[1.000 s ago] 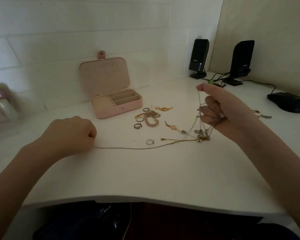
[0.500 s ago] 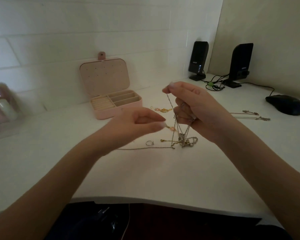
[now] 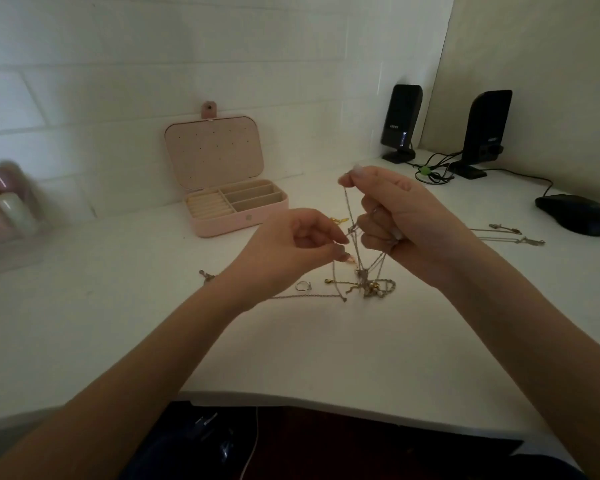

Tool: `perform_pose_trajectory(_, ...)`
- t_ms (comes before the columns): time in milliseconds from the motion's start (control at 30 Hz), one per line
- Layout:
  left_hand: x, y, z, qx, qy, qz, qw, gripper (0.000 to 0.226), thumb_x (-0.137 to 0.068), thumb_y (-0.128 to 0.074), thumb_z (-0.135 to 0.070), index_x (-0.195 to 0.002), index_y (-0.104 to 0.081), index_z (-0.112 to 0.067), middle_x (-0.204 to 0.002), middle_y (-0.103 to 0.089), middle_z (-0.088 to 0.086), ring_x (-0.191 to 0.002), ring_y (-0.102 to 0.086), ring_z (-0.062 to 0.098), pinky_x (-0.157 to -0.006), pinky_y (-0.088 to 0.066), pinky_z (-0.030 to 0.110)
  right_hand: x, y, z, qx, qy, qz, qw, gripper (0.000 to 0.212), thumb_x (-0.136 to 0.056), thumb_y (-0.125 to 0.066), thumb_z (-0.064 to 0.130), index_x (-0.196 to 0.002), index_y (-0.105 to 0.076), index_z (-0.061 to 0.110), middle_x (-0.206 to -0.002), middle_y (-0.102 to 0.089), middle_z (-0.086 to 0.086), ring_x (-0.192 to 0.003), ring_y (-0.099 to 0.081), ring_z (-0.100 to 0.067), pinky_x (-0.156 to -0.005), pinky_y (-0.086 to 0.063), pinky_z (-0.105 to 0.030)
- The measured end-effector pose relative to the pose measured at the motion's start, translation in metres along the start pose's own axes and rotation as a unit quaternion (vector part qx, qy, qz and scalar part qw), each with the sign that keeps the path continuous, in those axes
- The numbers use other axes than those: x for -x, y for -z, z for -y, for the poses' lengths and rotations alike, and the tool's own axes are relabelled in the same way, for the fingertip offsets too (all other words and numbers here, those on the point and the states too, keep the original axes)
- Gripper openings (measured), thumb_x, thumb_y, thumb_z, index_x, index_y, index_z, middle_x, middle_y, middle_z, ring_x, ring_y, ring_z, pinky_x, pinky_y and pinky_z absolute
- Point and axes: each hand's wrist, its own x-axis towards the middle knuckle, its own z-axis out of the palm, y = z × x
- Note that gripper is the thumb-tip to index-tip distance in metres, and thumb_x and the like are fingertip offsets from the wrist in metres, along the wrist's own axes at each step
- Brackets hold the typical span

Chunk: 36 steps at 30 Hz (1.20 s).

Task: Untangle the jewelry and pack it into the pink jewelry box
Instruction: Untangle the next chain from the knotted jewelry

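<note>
Head view: I see my right hand [image 3: 400, 223] pinching the tangled chains [image 3: 362, 271] up off the white desk [image 3: 291, 348], while my left hand [image 3: 300, 242] pinches one strand beside it. Behind them, the pink jewelry box [image 3: 238, 211] stands open.

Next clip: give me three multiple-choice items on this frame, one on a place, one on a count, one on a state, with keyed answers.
1. Where is the mouse?
A. far right of the desk
B. inside the box
C. beside the ring

2. How many black speakers stand at the back?
A. one
B. two
C. four

3. The pink box is:
A. shut
B. upside down
C. open

Answers:
1 A: the mouse lies at the desk's right edge.
2 B: two speakers stand there.
3 C: the box's lid stands up, compartments showing.
</note>
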Motion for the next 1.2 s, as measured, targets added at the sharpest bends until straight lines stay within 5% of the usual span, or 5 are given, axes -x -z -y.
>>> perform_pose_trajectory(167,0.003,0.025,0.004,-0.05,0.02,-0.012,0.998,0.011,-0.086,-0.066,-0.005,-0.086,-0.071,-0.015,-0.079,-0.075,-0.002,-0.079,-0.071,0.008,-0.089,-0.053,0.035,0.001,0.024,0.002,0.06,-0.01,-0.057,0.997,0.02,-0.085,-0.06,0.033,-0.09,-0.066,0.015,-0.046,-0.025,0.006,-0.042,-0.017,-0.009,-0.05,-0.011,-0.029)
perform_pose_trajectory(600,-0.005,0.04,0.013,0.432,0.065,0.031,0.899,0.023,-0.078,-0.05,0.001,-0.068,-0.069,-0.007,-0.068,-0.056,0.005,-0.068,-0.064,0.014,-0.08,-0.057,0.031,0.003,0.028,-0.012,0.333,-0.039,-0.063,0.94,0.019,-0.091,-0.062,0.033,-0.083,-0.067,0.017,-0.047,-0.05,0.008,-0.049,-0.047,-0.007,-0.068,-0.042,-0.025)
perform_pose_trajectory(833,-0.015,0.026,0.005,0.417,0.065,0.047,0.906,0.022,-0.078,-0.045,0.002,-0.08,-0.065,-0.004,-0.071,-0.044,0.006,-0.063,-0.055,0.014,-0.085,-0.055,0.033,0.006,0.021,-0.014,0.151,-0.057,0.031,0.986,0.02,-0.094,-0.054,0.017,-0.079,-0.065,0.013,-0.091,-0.07,-0.006,-0.093,-0.065,-0.013,-0.091,-0.053,-0.029)
perform_pose_trajectory(1000,-0.018,0.015,-0.004,0.448,0.072,0.038,0.89,0.023,-0.08,-0.04,0.003,-0.075,-0.061,-0.004,-0.063,-0.036,0.002,-0.053,-0.04,0.01,-0.076,-0.057,0.031,0.007,0.017,-0.006,-0.023,-0.072,0.062,0.995,0.028,-0.097,-0.047,0.015,-0.07,-0.053,0.013,-0.058,-0.032,-0.001,-0.051,-0.037,-0.013,-0.064,-0.054,-0.026)
perform_pose_trajectory(1200,-0.022,0.013,-0.006,0.467,0.076,0.032,0.88,0.019,-0.075,-0.039,0.0,-0.081,-0.056,-0.006,-0.064,-0.033,0.0,-0.05,-0.03,0.008,-0.058,-0.051,0.023,0.011,0.02,-0.005,0.113,-0.06,0.058,0.99,0.016,-0.084,-0.06,0.029,-0.078,-0.063,0.015,-0.059,-0.017,0.0,-0.053,-0.013,-0.013,-0.042,-0.018,-0.02)
